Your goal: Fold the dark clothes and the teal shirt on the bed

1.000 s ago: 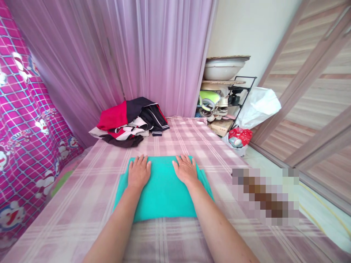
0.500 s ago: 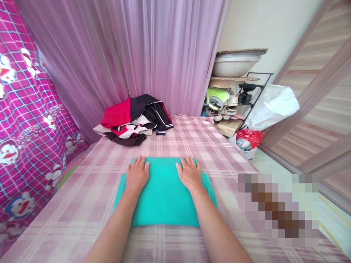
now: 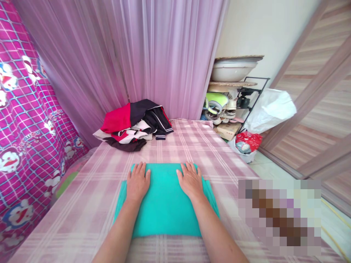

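A folded teal garment (image 3: 167, 204) lies flat on the plaid cloth before me, its layers showing at the left and right sides. My left hand (image 3: 138, 182) rests palm down on its far left corner, fingers stretched forward. On the far right corner lies my right hand (image 3: 191, 180), also palm down with the fingers spread a little. Neither hand grips the fabric. Further back, a loose heap of clothes (image 3: 134, 124) in red, navy, white and dark brown sits against the curtain.
A pink-and-white plaid cloth (image 3: 192, 142) covers the surface. Purple curtains (image 3: 164, 54) hang behind, and a magenta cartoon-print cloth (image 3: 38, 120) hangs at left. Beyond the right edge stand a shoe rack (image 3: 256, 98), a white bag (image 3: 270, 109) and a red bag (image 3: 248, 140). A pixelated patch hides the lower right.
The whole scene sits slightly lower in the picture, as the camera has tilted up a little. Both hands stay flat on the teal garment, with no clear movement against it.
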